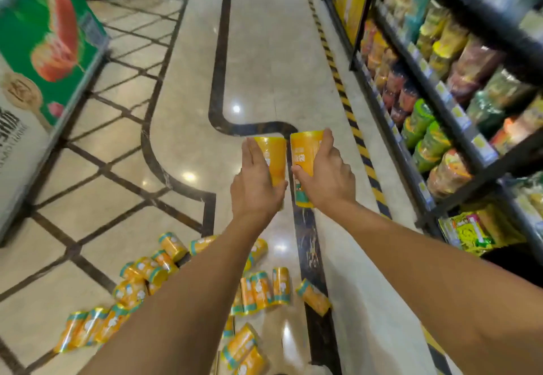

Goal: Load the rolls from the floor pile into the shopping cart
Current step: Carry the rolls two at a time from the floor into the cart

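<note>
- Landmark: the floor pile [182, 295] of orange rolls, scattered on the tiled aisle floor; all places below were taken from it.
- Left hand [254, 189]: raised above and beyond the pile, arm outstretched. Fingers [252, 151] lay flat and together along the near side of the left-hand roll [271, 160], thumb tucked under its lower end; a wrapped hold rather than a pinch.
- Right hand [329, 174]: level with the left, just beside it. Fingers [326, 142] curled over the top edge of the right-hand roll [305, 166], thumb against its face; closed firmly on it.
- The two held rolls: upright, almost touching, well clear of the pile.
- Shopping cart: not in view; its place relative to the pile could not be told.
- Shelves [440, 80] of packaged goods: to the right of the pile, along the aisle.
- Step in hand, as judged: carrying a pair of rolls to the cart.
- Handling note: glossy wrappers likely slippery; keep each grip closed around the body, hold the rolls apart enough not to knock, lower them in rather than drop.
- Remaining: many rolls lay in the pile, so the task looked far from finished.
</note>
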`<state>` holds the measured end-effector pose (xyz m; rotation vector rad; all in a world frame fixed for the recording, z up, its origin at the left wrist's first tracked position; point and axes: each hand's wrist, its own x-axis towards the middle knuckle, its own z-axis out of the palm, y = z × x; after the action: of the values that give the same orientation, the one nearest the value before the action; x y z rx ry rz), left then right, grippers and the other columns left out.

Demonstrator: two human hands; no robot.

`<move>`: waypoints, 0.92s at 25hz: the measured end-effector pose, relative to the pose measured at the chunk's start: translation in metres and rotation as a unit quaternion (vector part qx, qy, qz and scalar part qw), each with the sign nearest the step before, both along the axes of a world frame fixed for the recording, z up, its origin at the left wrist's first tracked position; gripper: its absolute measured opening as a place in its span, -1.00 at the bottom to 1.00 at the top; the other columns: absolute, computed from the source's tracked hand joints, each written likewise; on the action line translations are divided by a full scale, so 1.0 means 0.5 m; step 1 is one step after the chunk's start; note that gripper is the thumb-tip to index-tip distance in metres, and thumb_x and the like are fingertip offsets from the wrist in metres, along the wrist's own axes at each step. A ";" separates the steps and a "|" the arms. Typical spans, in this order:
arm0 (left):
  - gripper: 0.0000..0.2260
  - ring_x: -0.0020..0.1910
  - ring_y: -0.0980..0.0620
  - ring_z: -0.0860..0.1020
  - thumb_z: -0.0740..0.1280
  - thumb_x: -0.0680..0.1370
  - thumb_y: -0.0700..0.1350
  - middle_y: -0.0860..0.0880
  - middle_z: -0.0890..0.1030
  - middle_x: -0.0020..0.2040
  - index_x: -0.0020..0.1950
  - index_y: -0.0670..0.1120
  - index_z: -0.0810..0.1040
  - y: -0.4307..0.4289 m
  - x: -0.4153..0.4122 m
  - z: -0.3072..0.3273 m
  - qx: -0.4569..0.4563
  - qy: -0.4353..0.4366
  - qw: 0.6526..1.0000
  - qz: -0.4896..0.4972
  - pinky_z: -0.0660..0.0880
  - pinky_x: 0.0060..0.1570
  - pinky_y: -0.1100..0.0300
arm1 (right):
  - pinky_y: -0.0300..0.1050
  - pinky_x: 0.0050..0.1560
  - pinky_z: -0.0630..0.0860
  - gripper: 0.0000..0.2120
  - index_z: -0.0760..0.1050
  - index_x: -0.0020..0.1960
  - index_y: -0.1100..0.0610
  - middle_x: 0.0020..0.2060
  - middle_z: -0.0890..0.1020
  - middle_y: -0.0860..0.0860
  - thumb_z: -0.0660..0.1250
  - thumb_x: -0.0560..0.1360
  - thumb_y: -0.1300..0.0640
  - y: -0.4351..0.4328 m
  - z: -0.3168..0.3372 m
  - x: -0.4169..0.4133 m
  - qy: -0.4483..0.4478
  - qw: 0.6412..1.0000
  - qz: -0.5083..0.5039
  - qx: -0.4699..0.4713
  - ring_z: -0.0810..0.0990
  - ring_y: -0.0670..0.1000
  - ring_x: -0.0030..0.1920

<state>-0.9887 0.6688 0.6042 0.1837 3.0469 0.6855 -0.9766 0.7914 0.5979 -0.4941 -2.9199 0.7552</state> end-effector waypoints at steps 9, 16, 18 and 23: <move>-0.11 0.49 -0.07 0.20 0.38 0.49 0.05 -0.08 0.00 0.58 0.56 -0.13 -0.17 0.025 0.066 0.536 0.109 0.149 0.983 -0.008 0.24 0.36 0.12 | -0.03 0.20 0.39 -0.14 -0.23 0.55 0.11 0.45 0.30 0.11 0.24 0.54 -0.18 0.048 0.535 0.119 0.170 0.985 -0.034 -0.017 0.40 0.16 0.35; -0.09 0.51 -0.06 0.17 0.41 0.47 0.08 -0.09 0.01 0.58 0.57 -0.14 -0.13 0.087 0.230 0.660 0.173 0.195 0.948 -0.185 0.24 0.37 0.09 | 0.04 0.17 0.44 -0.11 -0.21 0.55 0.06 0.40 0.39 0.12 0.27 0.50 -0.22 0.072 0.659 0.351 0.236 0.954 -0.180 0.027 0.45 0.19 0.30; -0.07 0.49 -0.06 0.21 0.42 0.46 0.09 -0.09 0.05 0.57 0.57 -0.13 -0.15 0.105 0.302 0.663 0.184 0.185 0.933 -0.250 0.27 0.34 0.06 | 0.04 0.15 0.44 -0.11 -0.19 0.55 0.07 0.39 0.40 0.12 0.29 0.50 -0.21 0.073 0.668 0.463 0.236 0.940 -0.243 0.039 0.47 0.20 0.28; -0.07 0.46 -0.08 0.26 0.40 0.47 0.11 -0.08 0.06 0.57 0.56 -0.13 -0.17 0.163 0.545 0.655 0.195 0.158 0.884 -0.395 0.30 0.31 0.06 | 0.06 0.21 0.38 -0.12 -0.18 0.55 0.08 0.42 0.35 0.14 0.30 0.50 -0.18 0.063 0.665 0.773 0.217 0.895 -0.382 0.081 0.43 0.24 0.31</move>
<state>-0.7164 0.7501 0.9315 1.5573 2.6224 1.2261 -0.5902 0.8226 0.9305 -1.1703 -2.0776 0.4195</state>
